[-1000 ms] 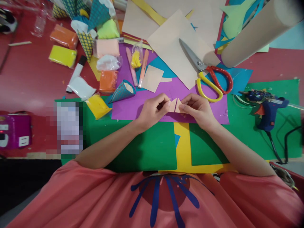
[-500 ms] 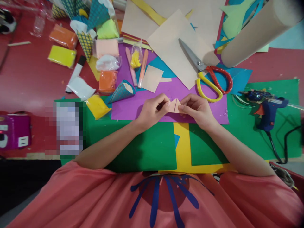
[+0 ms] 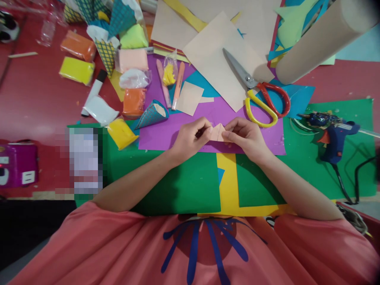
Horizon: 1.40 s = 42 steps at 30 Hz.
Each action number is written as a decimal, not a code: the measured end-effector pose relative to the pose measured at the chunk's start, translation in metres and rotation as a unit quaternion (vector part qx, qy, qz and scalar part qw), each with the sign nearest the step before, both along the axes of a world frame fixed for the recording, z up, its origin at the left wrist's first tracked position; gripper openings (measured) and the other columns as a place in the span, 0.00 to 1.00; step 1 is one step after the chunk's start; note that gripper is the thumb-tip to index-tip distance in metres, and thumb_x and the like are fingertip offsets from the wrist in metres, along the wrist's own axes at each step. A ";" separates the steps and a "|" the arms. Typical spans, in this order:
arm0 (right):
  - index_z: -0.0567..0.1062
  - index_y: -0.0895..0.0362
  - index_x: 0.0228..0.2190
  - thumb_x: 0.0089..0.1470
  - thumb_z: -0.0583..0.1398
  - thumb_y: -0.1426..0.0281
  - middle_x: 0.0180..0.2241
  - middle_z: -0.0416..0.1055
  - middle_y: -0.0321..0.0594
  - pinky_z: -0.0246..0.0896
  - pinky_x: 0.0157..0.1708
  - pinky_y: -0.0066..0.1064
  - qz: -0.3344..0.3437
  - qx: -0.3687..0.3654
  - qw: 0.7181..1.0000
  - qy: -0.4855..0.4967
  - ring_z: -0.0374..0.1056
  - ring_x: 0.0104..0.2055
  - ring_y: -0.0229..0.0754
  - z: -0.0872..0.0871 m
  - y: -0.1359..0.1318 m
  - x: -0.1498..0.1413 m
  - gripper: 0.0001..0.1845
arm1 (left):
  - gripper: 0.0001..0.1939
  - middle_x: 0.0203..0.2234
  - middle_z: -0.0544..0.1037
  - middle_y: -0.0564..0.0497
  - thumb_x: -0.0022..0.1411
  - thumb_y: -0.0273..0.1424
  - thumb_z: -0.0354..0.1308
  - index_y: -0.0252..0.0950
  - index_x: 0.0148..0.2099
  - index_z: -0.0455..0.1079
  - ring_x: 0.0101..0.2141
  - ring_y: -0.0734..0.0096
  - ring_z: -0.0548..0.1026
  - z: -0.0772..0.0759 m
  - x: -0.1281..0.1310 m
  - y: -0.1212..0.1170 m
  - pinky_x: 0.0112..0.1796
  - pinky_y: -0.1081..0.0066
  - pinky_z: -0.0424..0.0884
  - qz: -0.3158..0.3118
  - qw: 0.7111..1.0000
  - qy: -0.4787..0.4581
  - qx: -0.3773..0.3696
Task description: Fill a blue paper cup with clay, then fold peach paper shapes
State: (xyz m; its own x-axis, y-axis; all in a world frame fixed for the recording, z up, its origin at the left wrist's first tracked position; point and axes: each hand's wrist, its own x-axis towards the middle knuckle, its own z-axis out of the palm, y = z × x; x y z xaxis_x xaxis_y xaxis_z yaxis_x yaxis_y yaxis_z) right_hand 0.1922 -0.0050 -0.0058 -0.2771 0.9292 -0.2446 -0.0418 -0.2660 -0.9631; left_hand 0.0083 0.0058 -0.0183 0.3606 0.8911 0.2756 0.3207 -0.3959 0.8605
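Observation:
Between my two hands is a small piece of peach paper (image 3: pixel 217 133), folded to a peak with a slanting line where its two sides meet. My left hand (image 3: pixel 192 136) pinches its left end between thumb and fingers. At the other end, my right hand (image 3: pixel 245 136) grips it the same way, thumb on the near face. Both hands are over a purple sheet (image 3: pixel 160 136). Just beyond the right hand lie scissors (image 3: pixel 252 85) with one yellow and one red handle. A blue patterned paper cone (image 3: pixel 152 114) rests to the left of the left hand.
Green sheets (image 3: pixel 178 186) cover the near table. A hot glue gun (image 3: pixel 337 138) with its cord lies at right, below a thick peach roll (image 3: pixel 317 43). Several clay packets, such as a yellow one (image 3: pixel 122 133), sit at left near a marker (image 3: pixel 94 93). Peach sheets (image 3: pixel 219 51) lie behind.
The dark gap between the two sides of the folded peach paper has narrowed to a thin line. Both hands keep nearly the same place and grip.

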 end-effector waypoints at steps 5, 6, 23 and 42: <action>0.70 0.56 0.25 0.44 0.69 0.58 0.21 0.68 0.32 0.59 0.22 0.26 -0.003 -0.003 1.000 0.006 0.62 0.22 0.32 0.000 0.000 0.000 0.17 | 0.10 0.16 0.58 0.60 0.63 0.28 0.51 0.37 0.28 0.58 0.17 0.83 0.54 0.000 0.000 0.000 0.18 0.79 0.49 0.000 1.000 0.001 -0.006; 0.70 0.56 0.25 0.44 0.69 0.59 0.20 0.68 0.32 0.59 0.22 0.26 -0.004 -0.004 1.000 0.007 0.62 0.22 0.32 0.000 0.000 0.000 0.17 | 0.10 0.16 0.58 0.60 0.63 0.29 0.51 0.37 0.28 0.58 0.17 0.83 0.55 0.000 0.000 0.000 0.18 0.78 0.49 -0.001 1.000 0.002 -0.009; 0.70 0.56 0.26 0.44 0.69 0.58 0.21 0.67 0.31 0.59 0.21 0.26 -0.003 0.003 1.000 0.003 0.62 0.22 0.32 0.000 0.000 0.000 0.18 | 0.11 0.17 0.57 0.60 0.64 0.30 0.51 0.37 0.28 0.57 0.17 0.83 0.54 0.000 0.000 -0.001 0.18 0.78 0.50 -0.003 1.000 0.002 -0.028; 0.71 0.55 0.25 0.44 0.69 0.59 0.22 0.68 0.32 0.60 0.22 0.26 -0.007 -0.002 1.000 -0.004 0.63 0.23 0.33 0.000 0.000 0.000 0.16 | 0.14 0.17 0.61 0.59 0.65 0.35 0.50 0.37 0.27 0.57 0.18 0.81 0.55 0.000 0.000 0.000 0.19 0.77 0.52 -0.007 0.999 0.006 -0.041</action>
State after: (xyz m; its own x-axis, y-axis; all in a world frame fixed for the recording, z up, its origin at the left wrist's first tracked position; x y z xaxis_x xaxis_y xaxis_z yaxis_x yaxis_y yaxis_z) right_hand 0.1924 -0.0054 -0.0059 -0.2628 0.9317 -0.2507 -0.0377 -0.2696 -0.9622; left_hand 0.0079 0.0060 -0.0179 0.3759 0.9052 0.1982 0.3255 -0.3293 0.8864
